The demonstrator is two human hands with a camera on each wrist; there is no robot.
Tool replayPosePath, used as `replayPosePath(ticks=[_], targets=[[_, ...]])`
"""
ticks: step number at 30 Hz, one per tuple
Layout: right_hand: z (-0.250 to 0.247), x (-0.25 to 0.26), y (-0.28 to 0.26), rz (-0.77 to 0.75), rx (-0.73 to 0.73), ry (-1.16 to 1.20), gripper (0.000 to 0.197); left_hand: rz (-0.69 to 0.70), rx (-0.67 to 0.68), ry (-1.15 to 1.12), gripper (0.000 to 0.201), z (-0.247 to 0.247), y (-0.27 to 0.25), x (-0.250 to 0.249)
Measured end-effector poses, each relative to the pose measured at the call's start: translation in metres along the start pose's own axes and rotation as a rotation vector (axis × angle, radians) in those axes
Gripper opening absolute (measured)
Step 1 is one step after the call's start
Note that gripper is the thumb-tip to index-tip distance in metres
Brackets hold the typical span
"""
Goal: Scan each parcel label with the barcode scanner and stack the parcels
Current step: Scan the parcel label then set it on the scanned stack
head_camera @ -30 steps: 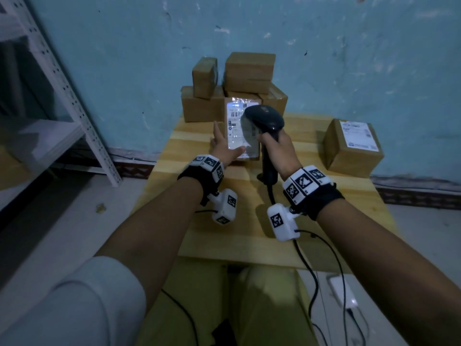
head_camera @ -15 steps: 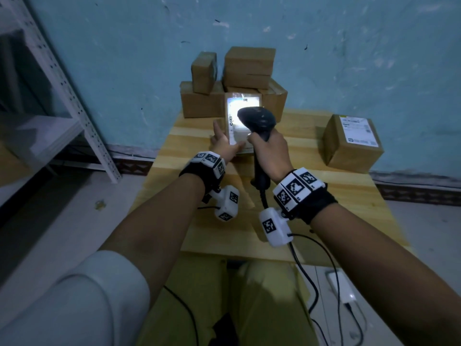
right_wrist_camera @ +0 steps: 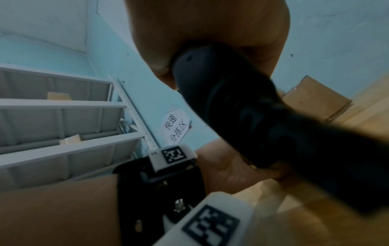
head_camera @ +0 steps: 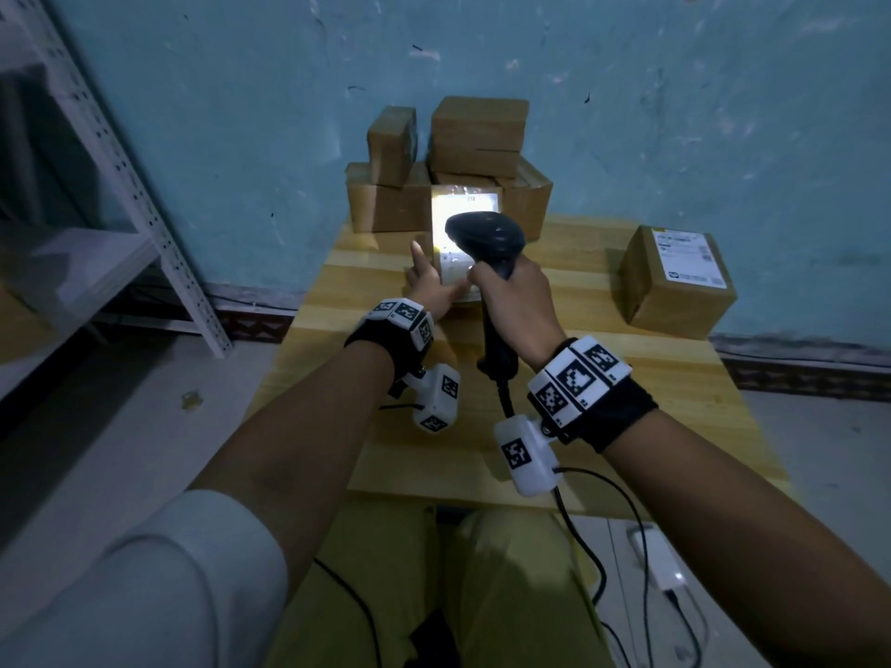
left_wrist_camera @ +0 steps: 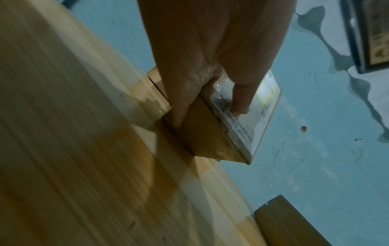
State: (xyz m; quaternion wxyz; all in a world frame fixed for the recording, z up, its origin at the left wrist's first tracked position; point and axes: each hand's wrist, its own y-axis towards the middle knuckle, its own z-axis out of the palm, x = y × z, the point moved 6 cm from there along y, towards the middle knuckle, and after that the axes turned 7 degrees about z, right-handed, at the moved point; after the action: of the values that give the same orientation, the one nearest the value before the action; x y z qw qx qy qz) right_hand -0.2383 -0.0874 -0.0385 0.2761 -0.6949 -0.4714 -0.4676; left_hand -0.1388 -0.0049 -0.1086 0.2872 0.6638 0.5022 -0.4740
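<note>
My left hand [head_camera: 430,285] holds a small brown parcel [head_camera: 465,219] tipped up on the wooden table [head_camera: 627,378]. Its white label [head_camera: 453,209] faces me and glows under the scanner's light. In the left wrist view the thumb [left_wrist_camera: 242,99] presses on the label [left_wrist_camera: 258,114] and the fingers [left_wrist_camera: 179,109] lie along the parcel's [left_wrist_camera: 206,133] side. My right hand [head_camera: 513,301] grips the handle of the black barcode scanner [head_camera: 486,236], whose head points at the label from close by and hides its lower right. The scanner handle [right_wrist_camera: 242,116] fills the right wrist view.
A stack of several brown parcels [head_camera: 475,137] stands against the blue wall just behind the held one. Another labelled parcel [head_camera: 675,286] sits alone at the table's right. A grey metal shelf rack [head_camera: 120,185] stands to the left. The scanner cable [head_camera: 578,537] hangs off the near edge.
The scanner head has moved left, in front of the label, and the label now glows much brighter. The parcel and both hands have shifted slightly towards the stack.
</note>
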Motion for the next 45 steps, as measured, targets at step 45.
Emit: replayPosePath(ticks=[45], targets=[[-0.012, -0.011, -0.002, 0.037, -0.071, 0.129, 0.006, -0.007, -0.042, 0.031, 0.099, 0.002, 0.005, 0.002]])
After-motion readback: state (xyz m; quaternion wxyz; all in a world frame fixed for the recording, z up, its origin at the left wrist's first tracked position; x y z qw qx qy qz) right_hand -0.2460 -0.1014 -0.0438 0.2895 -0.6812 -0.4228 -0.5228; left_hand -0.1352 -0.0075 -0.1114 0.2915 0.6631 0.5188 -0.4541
